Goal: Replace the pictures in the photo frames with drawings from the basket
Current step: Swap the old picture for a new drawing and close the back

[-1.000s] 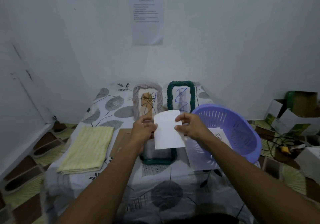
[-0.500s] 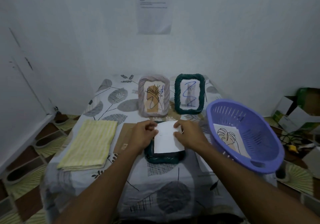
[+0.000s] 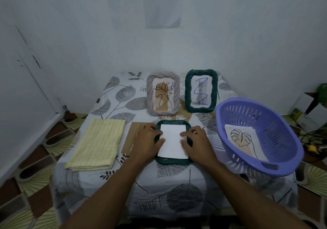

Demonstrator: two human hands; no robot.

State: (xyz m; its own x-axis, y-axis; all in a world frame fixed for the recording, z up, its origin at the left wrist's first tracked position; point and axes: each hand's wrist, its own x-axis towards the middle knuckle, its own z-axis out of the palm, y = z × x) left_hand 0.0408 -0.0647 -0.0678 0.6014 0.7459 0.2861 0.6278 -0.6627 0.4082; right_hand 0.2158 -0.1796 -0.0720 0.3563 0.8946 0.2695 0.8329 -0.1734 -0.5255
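A dark green frame [image 3: 172, 160] lies flat on the table in front of me. A white sheet [image 3: 173, 141], blank side up, lies inside it. My left hand [image 3: 147, 141] presses the sheet's left edge with its fingers. My right hand [image 3: 196, 141] presses the right edge the same way. A beige frame [image 3: 163, 93] with a plant drawing and a second green frame [image 3: 201, 90] with a cat picture stand upright at the back. The purple basket [image 3: 276, 158] at right holds a leaf drawing [image 3: 241, 138].
A folded yellow striped cloth [image 3: 98, 143] lies at left. A brown board [image 3: 131, 136] lies under my left hand. The table [image 3: 177, 184] has a leaf-patterned cover. Boxes and cables sit on the floor at right, a wall stands close behind.
Both hands have lowered the white sheet from mid-air into the flat green frame and now press it down. The view has tilted down.
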